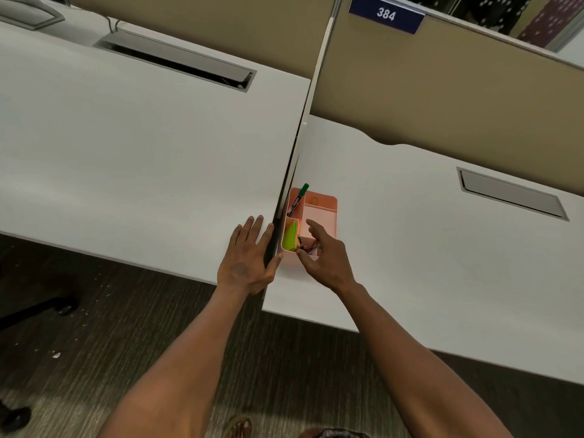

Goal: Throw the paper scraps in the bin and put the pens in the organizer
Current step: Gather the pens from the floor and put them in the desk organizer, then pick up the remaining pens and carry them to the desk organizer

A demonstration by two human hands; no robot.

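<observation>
A pink organizer [319, 213] stands at the left edge of the right-hand desk. A green-capped marker [298, 200] leans in its back left compartment, and neon sticky notes [290, 237] fill the front left one. Some small dark items lie in the front compartment, half hidden by my fingers. My right hand [325, 257] hovers over that front compartment with loosely spread fingers and nothing visibly held. My left hand [248, 260] lies flat on the left desk's corner, its thumb touching the organizer's near corner. A small white paper scrap [57, 354] lies on the floor. No bin is in view.
Two white desks, the left desk [142, 153] and the right desk [442, 263], meet at a thin divider panel [313, 99]. Each has a metal cable hatch [177, 60] [512, 194]. A black chair base [38, 308] stands on the carpet at the left. A blue sign [386, 14] reads 384.
</observation>
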